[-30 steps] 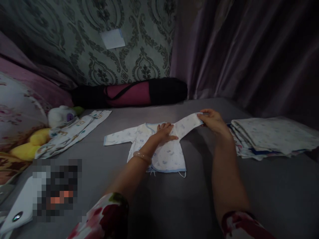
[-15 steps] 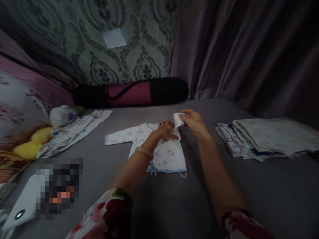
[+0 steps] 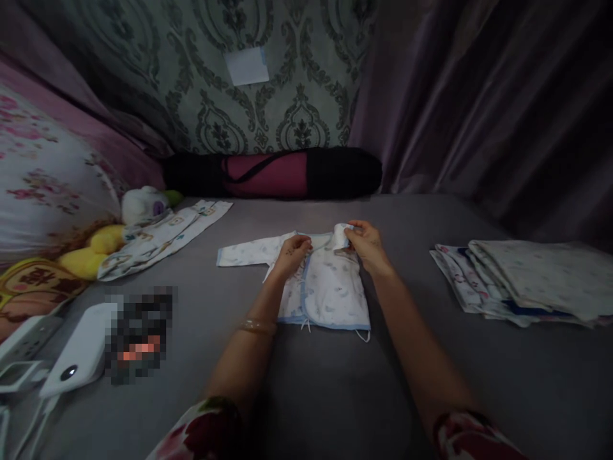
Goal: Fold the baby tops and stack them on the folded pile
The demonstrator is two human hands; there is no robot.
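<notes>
A small white baby shirt (image 3: 335, 291) with blue trim and a faint print lies on the grey sheet. Its sleeve on the left is stretched out flat, while the sleeve on the right is folded in over the shirt. Pinched in my right hand (image 3: 370, 246) is the cuff end of that folded sleeve, slightly above the shirt. My left hand (image 3: 293, 254) is closed over the upper left part of the shirt, near the neckline; what its fingers hold, if anything, is too small to tell.
Folded cloths (image 3: 541, 278) are stacked on the right. On the left lie printed cloth (image 3: 165, 239), plush toys (image 3: 108, 246), a white device (image 3: 83, 351) and a power strip (image 3: 29, 338). A long black and maroon bag (image 3: 272, 174) rests against the wall.
My left hand has moved left from the middle of the shirt to its upper left, and its fingers have drawn together. My right hand still holds the cuff. The view has shifted left.
</notes>
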